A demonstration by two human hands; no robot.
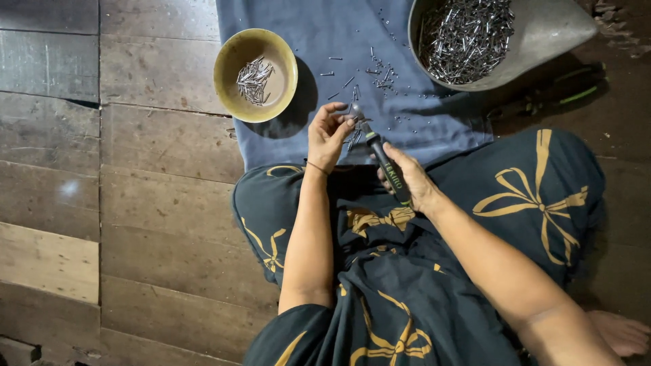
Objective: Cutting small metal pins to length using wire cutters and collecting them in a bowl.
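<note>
- Nails point(353, 133) are what we handle: a small bunch of thin metal ones sits pinched in our left hand point(328, 135), over the near edge of the blue cloth point(339, 41), just beyond our knees.
- Our left hand has its fingers curled narrow, thumb and fingertips closed on the nails, palm turned toward us; a thin band circles that wrist.
- Our right hand point(409, 177) is wrapped around the dark handle of a small hammer point(384, 161), fingers shut tight on the grip. The hammer slants up and to the left, and its metal head meets the nails at the left fingertips.
- A yellow bowl point(230, 85) stands to the far left, half on the cloth and half on the wooden floor point(135, 203), with a small heap of nails in its middle.
- A grey metal pan point(549, 34) lies at the far right, its rim over the cloth's edge, and it holds a big tangled pile of nails.
- Loose nails point(380, 74) are scattered on the cloth between the bowl and the pan, just beyond our left hand.
- We sit on the floor in a dark garment with yellow bow prints, and a bare foot point(620, 332) shows at the near right.
</note>
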